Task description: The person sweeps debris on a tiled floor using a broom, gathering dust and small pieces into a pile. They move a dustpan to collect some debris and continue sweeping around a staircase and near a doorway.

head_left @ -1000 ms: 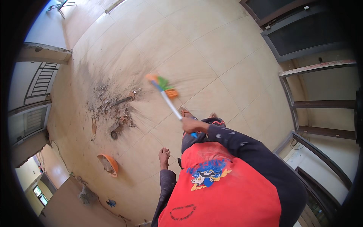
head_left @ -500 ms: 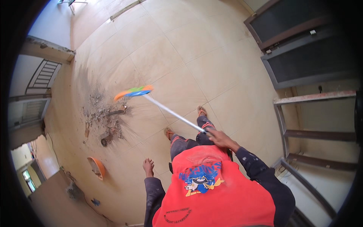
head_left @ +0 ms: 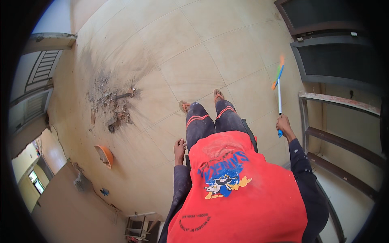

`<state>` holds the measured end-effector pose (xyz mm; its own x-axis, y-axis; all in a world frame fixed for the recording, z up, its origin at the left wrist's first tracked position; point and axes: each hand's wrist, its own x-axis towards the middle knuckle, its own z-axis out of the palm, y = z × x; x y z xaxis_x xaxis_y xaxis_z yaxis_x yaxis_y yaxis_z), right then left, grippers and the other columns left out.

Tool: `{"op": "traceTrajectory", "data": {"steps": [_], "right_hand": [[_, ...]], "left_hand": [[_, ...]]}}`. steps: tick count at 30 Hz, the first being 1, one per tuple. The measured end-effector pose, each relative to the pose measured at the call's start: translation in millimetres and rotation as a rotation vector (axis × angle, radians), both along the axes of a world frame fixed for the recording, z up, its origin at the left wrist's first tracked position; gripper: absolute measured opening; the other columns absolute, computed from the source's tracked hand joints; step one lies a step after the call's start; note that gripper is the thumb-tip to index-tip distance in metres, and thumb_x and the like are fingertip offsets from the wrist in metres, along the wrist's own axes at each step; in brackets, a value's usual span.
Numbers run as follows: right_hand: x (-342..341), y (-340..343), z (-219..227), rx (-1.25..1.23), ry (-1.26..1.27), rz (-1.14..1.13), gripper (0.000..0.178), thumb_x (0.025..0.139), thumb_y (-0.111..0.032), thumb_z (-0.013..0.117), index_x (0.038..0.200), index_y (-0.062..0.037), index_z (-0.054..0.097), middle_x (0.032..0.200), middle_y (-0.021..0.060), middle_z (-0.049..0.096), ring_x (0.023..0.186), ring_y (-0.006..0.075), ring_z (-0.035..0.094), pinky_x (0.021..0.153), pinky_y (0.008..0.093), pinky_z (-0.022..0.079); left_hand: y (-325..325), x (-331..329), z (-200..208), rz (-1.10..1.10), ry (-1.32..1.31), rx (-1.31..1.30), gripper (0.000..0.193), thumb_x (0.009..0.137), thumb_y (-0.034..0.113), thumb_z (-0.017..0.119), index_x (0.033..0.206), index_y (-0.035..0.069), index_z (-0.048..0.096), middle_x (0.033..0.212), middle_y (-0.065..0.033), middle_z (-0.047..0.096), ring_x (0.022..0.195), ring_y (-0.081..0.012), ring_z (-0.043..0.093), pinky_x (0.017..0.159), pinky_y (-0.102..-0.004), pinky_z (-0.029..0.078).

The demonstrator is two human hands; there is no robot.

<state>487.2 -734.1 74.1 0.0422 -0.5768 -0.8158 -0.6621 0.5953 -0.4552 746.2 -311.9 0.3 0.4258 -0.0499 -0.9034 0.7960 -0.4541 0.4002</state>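
My right hand (head_left: 285, 124) is closed round the handle of a broom (head_left: 279, 98), just above its blue end. The broom has a pale stick and a blue, green and orange head, which points away from me over the right side of the floor, smeared by motion. At my left side hangs my left hand (head_left: 179, 150), holding nothing, its fingers loosely bent and apart. A heap of grey rubble and dust (head_left: 115, 99) lies on the tiles ahead to the left, with dark sweep streaks fanning out around it.
An orange basin (head_left: 105, 156) stands on the floor at the left, near a wall with a cable along its foot. Dark framed panels (head_left: 332, 56) and a metal frame with brown crossbars (head_left: 344, 146) line the right side. A small shelf (head_left: 139, 227) stands lower left.
The broom has swung from beside the rubble over to the far right, my right hand moving outward with it. My left hand has shifted slightly right and forward.
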Motion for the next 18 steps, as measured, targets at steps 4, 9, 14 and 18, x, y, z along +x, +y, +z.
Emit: {"op": "traceTrajectory", "data": {"steps": [4, 9, 14, 18], "right_hand": [[42, 26, -12, 0.364, -0.125, -0.005, 0.015, 0.08, -0.015, 0.036, 0.066, -0.0091, 0.035, 0.049, -0.0005, 0.036, 0.036, 0.0084, 0.036, 0.03, 0.0204, 0.03], [164, 132, -14, 0.918, -0.398, 0.144, 0.025, 0.081, -0.028, 0.033, 0.066, -0.0098, 0.041, 0.052, -0.0008, 0.04, 0.046, 0.01, 0.044, 0.038, 0.0227, 0.037], [308, 204, -85, 0.784, -0.7, 0.574, 0.013, 0.076, -0.016, 0.043, 0.081, -0.0043, 0.047, 0.059, 0.0017, 0.046, 0.051, 0.0102, 0.047, 0.038, 0.0244, 0.037], [378, 196, -34, 0.444, -0.471, 0.915, 0.022, 0.072, -0.014, 0.047, 0.089, -0.0008, 0.048, 0.054, 0.0068, 0.048, 0.054, 0.0176, 0.051, 0.045, 0.0326, 0.039]], "left_hand": [[47, 13, 13, 0.056, 0.058, 0.126, 0.035, 0.08, 0.027, 0.043, 0.105, 0.002, 0.042, 0.092, -0.0083, 0.051, 0.078, -0.0142, 0.051, 0.062, -0.0242, 0.04], [120, 26, 30, 0.409, -0.047, 0.231, 0.038, 0.081, 0.028, 0.04, 0.109, 0.003, 0.036, 0.098, -0.0119, 0.049, 0.085, -0.0199, 0.051, 0.068, -0.0291, 0.042], [141, 34, 29, 0.474, -0.048, 0.233, 0.039, 0.081, 0.028, 0.039, 0.111, 0.004, 0.034, 0.1, -0.0125, 0.048, 0.089, -0.0226, 0.05, 0.072, -0.0319, 0.042], [119, 38, 18, 0.248, 0.048, 0.198, 0.038, 0.081, 0.029, 0.04, 0.109, 0.004, 0.036, 0.099, -0.0118, 0.049, 0.086, -0.022, 0.051, 0.069, -0.032, 0.043]]}}
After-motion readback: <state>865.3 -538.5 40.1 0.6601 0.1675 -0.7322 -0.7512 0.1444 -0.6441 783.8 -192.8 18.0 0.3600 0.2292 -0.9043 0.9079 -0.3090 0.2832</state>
